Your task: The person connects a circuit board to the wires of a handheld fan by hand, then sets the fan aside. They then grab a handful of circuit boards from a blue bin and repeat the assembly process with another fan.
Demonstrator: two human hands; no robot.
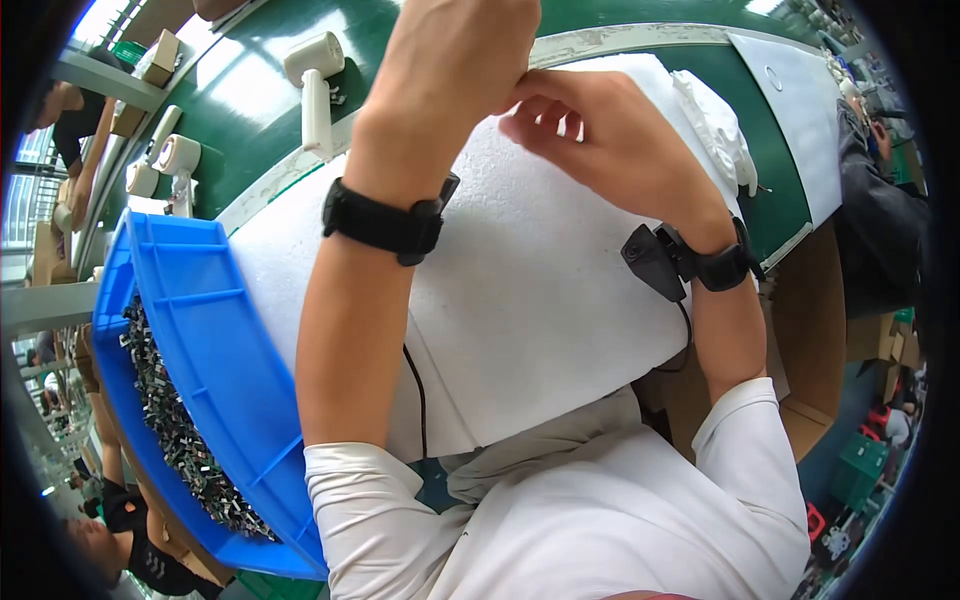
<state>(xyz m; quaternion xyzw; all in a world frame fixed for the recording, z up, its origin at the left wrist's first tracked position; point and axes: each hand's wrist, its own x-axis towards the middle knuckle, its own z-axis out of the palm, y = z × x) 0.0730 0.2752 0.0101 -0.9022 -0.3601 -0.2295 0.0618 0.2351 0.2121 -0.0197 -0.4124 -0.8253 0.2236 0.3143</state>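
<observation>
My left hand [465,45] is raised over the white foam sheet [520,310], its back toward me. Its fingers are hidden behind the hand and cut off by the top edge. Beside it, my right hand [610,135] has its fingers curled in, and the index finger meets the side of the left hand. Anything between the right fingertips is hidden or too small to name. Black straps with small devices circle both wrists, the left strap [385,220] and the right strap [725,265]. Thin black cables hang from them.
A blue plastic bin [215,320] with many small metal-and-black parts [185,440] stands at left. White rolls [315,60] lie on the green table [240,100]. A crumpled white cloth or glove [715,125] is at right, above a cardboard box [810,340]. Other people sit on both sides.
</observation>
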